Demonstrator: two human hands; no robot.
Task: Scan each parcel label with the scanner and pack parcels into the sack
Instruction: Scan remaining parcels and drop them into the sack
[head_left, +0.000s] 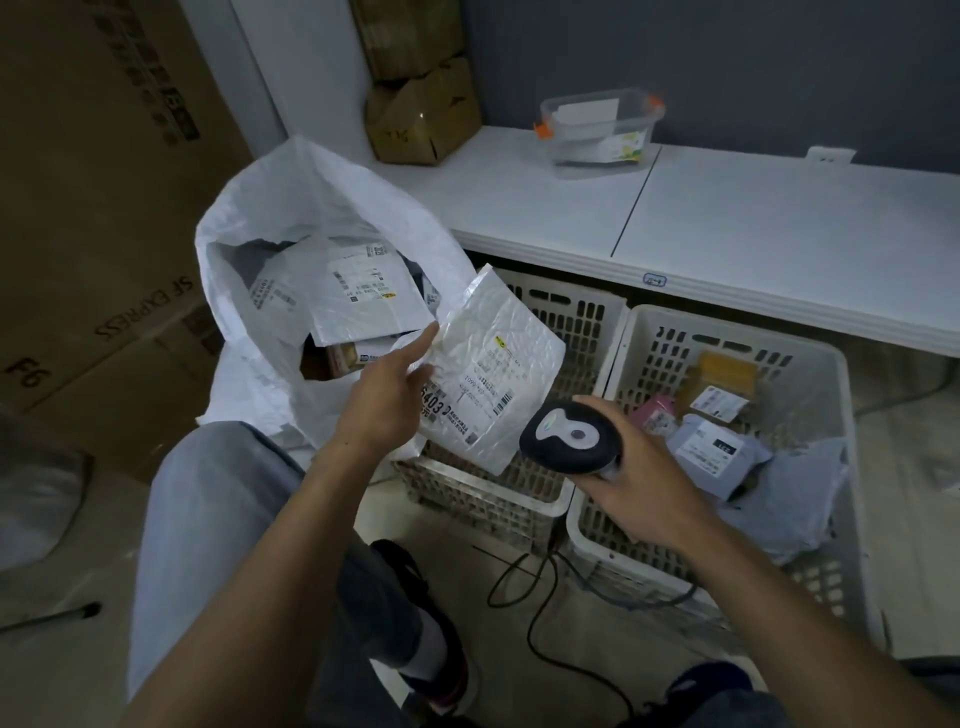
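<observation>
The left hand (384, 400) grips a white padded parcel (498, 364) by its edge, forefinger stretched out. It holds the parcel label up, just beside the mouth of the open sack (270, 208). The right hand (644, 499) is curled round the scanner (571, 436), near the parcel's lower corner and above a white basket (737, 332) of further parcels.

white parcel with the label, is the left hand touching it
Touching. The head view shows the left hand holding the white parcel by its left edge, lifted clear of the baskets.
</observation>
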